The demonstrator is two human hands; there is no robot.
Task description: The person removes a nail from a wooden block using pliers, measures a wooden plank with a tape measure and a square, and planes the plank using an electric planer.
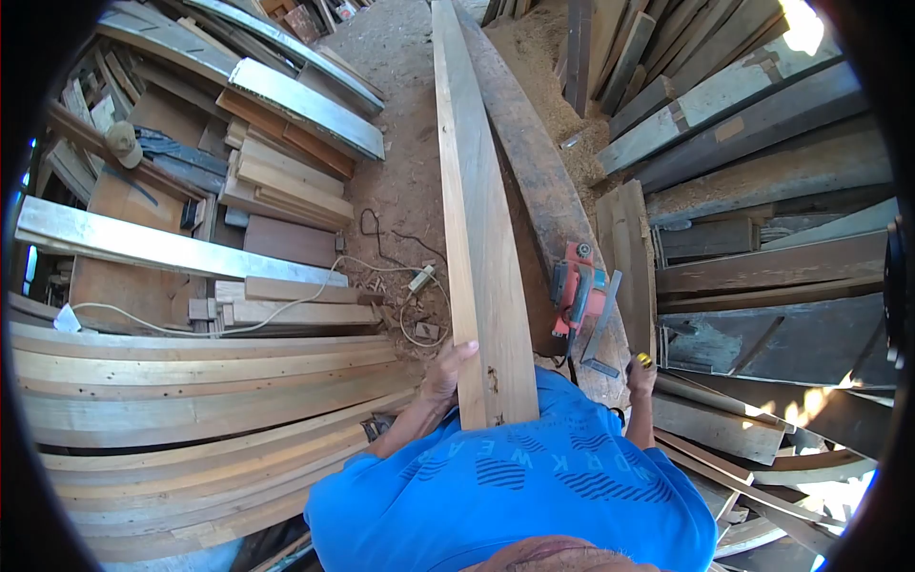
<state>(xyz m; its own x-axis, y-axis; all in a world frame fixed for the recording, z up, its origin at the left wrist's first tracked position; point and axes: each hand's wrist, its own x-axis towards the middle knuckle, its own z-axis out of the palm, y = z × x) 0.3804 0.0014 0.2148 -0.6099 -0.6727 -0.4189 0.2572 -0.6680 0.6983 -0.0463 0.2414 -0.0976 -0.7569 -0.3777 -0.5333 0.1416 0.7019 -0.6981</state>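
Note:
A long wooden beam (500,276) runs away from my body, its near end against my blue shirt. My left hand (446,374) grips the beam's left edge close to that end, thumb on the top and fingers mostly hidden. My right hand (641,377) is out to the right, closed on a small yellow and black tape measure (644,360). Between the beam and that hand, a red electric planer (581,294) lies on a worn plank bench (548,181). A metal try square (602,329) rests beside the planer.
Stacked boards (219,381) fill the left side. More planks (762,267) lean and lie on the right. A pale extension cord (286,310) with a socket block (421,277) crosses the dirt floor (396,191). Sawdust (543,67) lies beyond the bench.

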